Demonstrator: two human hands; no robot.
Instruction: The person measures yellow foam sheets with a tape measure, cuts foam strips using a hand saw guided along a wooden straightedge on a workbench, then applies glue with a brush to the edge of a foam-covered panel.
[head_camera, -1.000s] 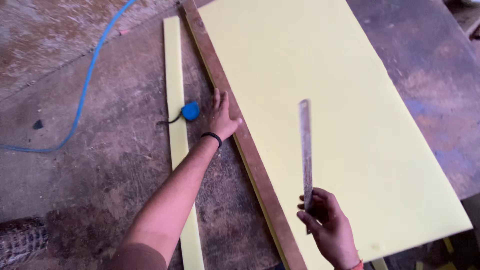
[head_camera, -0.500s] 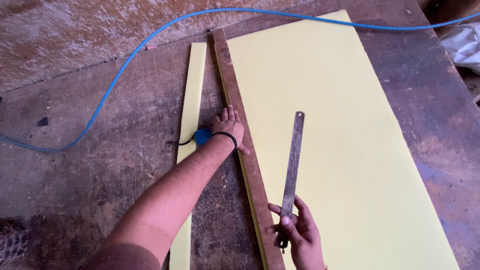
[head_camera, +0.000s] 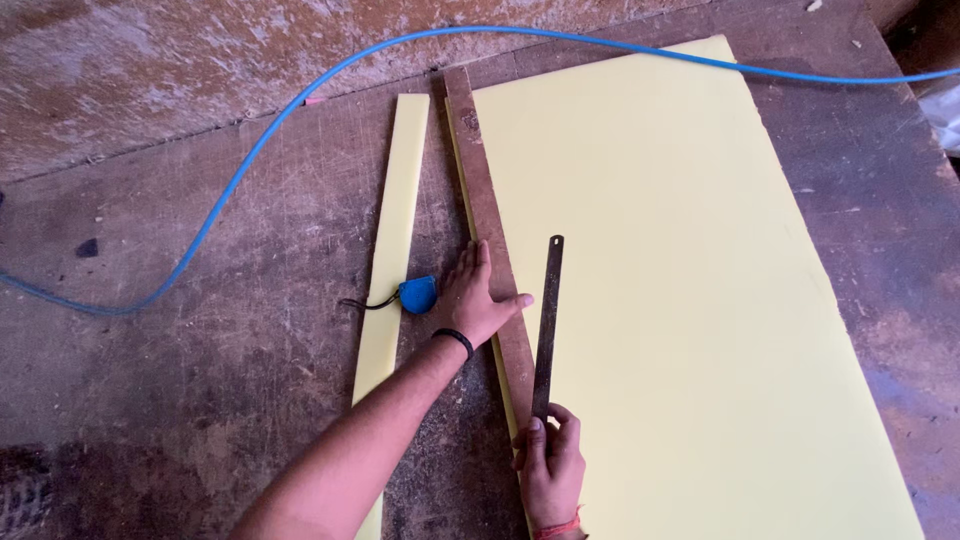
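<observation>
Blade (head_camera: 547, 325), long, thin and grey, lies on the big yellow sheet (head_camera: 690, 300) in the middle of the frame, just beside the brown wood strip (head_camera: 487, 215). Its low end sits in the right hand (head_camera: 551, 468) at the bottom of the frame, and that grip is closed on the blade, with the fingers on top of it. The left hand (head_camera: 474, 300) lies flat and spread open on the wood strip, grasping nothing. The strip runs along the left edge of the sheet, from the top of the frame down to the hands. Left of the strip lies a thin yellow strip (head_camera: 395, 230). A small blue tape (head_camera: 417, 294) rests on it, touching the left hand. A blue hose (head_camera: 250, 160) curls across the brown, scratched surface (head_camera: 200, 400) in the upper part of the frame.
</observation>
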